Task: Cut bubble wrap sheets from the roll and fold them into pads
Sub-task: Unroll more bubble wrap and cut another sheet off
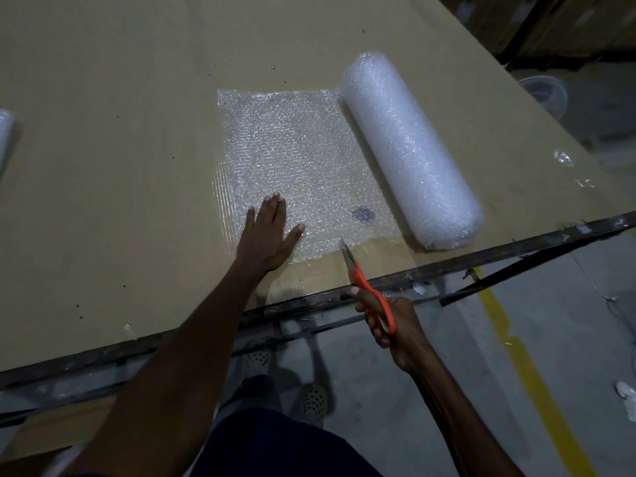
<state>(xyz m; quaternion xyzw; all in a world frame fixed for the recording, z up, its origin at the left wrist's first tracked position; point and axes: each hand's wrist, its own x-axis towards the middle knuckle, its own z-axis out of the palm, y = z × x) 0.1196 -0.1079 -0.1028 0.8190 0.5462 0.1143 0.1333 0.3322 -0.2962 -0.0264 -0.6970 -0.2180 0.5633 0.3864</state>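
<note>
Your left hand [272,232] lies flat with fingers straight and spread, palm down on the near left corner of the unrolled bubble wrap sheet [296,160], pressing it against the cardboard-covered table [113,166]. Your right hand [389,325] is curled around the orange handles of the scissors [364,284], at about 5 o'clock from the sheet, just past the table's near edge; the blades point toward 11 o'clock, nearly closed, with the tip touching the sheet's near edge. The sheet runs flat from that edge out to 12 o'clock and remains joined to the bubble wrap roll [409,149], which lies on its side at 2 o'clock along the sheet's right border. A small dark mark [362,213] shows through the sheet between your left thumb and the roll. At 9 o'clock, the end of another roll [5,139] pokes in at the frame's edge.
</note>
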